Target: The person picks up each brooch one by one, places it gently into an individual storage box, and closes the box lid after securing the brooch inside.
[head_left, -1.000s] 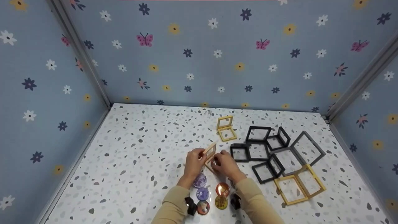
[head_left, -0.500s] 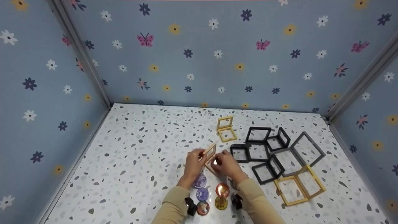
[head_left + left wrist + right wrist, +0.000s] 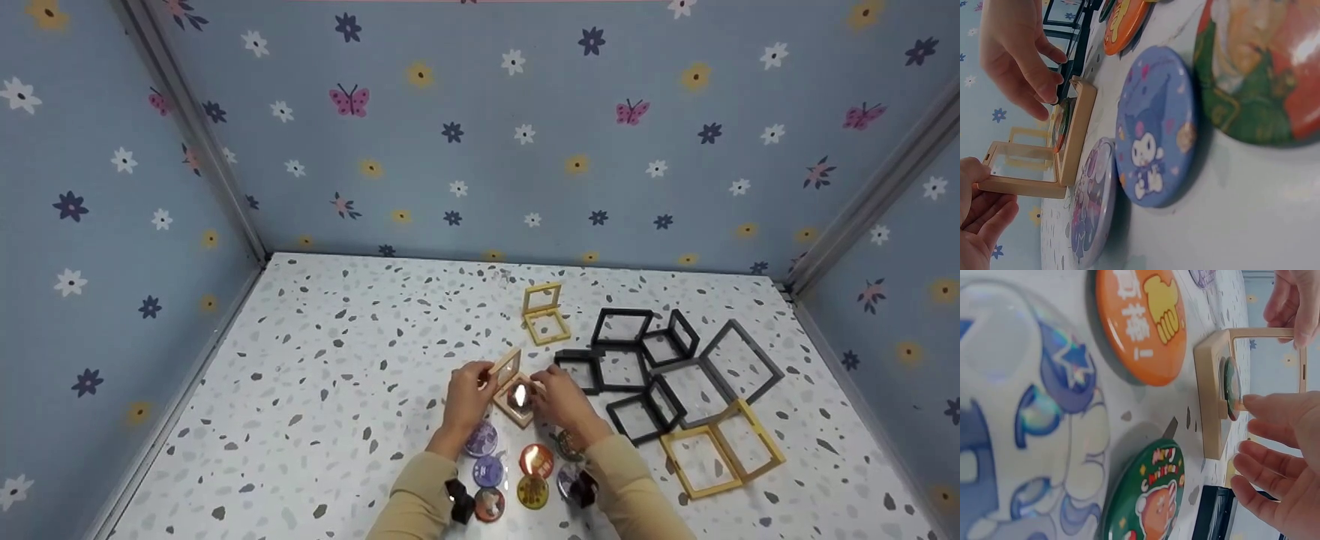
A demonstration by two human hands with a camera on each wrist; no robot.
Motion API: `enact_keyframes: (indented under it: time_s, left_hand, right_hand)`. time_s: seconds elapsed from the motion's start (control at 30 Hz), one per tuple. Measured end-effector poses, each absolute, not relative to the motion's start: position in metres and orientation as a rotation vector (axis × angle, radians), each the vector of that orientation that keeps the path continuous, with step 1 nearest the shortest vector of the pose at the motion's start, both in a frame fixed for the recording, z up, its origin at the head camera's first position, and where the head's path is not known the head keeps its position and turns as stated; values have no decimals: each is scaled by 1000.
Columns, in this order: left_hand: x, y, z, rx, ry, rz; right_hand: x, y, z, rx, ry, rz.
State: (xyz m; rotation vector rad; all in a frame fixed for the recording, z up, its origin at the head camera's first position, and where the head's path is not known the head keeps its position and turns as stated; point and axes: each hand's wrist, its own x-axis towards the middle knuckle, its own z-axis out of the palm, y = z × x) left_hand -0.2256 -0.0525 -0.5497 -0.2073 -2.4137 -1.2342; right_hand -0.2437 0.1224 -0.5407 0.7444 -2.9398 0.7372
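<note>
A small tan display frame point(image 3: 1207, 382), hinged like a box, stands with its clear-windowed lid point(image 3: 1022, 185) raised. My left hand point(image 3: 466, 394) pinches the lid between thumb and fingers. Inside the lower half lies a round button badge point(image 3: 519, 395), glossy, with green and red at its edge in the left wrist view. My right hand point(image 3: 564, 401) is beside it, the thumb point(image 3: 1266, 405) right at the badge's rim and the other fingers spread loosely. Nearer me lie a purple badge point(image 3: 480, 439), a blue badge point(image 3: 1157, 129) and an orange badge point(image 3: 1143, 323).
A green Christmas badge point(image 3: 1148, 495), a yellow badge point(image 3: 532, 492) and a red badge point(image 3: 490, 504) lie near my wrists. Rightward stand several black frames point(image 3: 627, 311), a grey frame point(image 3: 759, 349) and a larger yellow frame point(image 3: 716, 489). A small yellow frame point(image 3: 543, 286) stands farther back.
My right hand has drawn back to the right from the tan frame and its fingers have loosened, leaving the badge visible inside. My left hand has stayed on the lid.
</note>
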Motion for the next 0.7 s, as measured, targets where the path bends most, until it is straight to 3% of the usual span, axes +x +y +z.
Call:
enact_keyframes:
  time_s: [0.7]
  left_hand:
    - [-226,-53,-551,-242,-2385,-1267]
  right_hand:
    - [-245,133,-546,783,-2980,832]
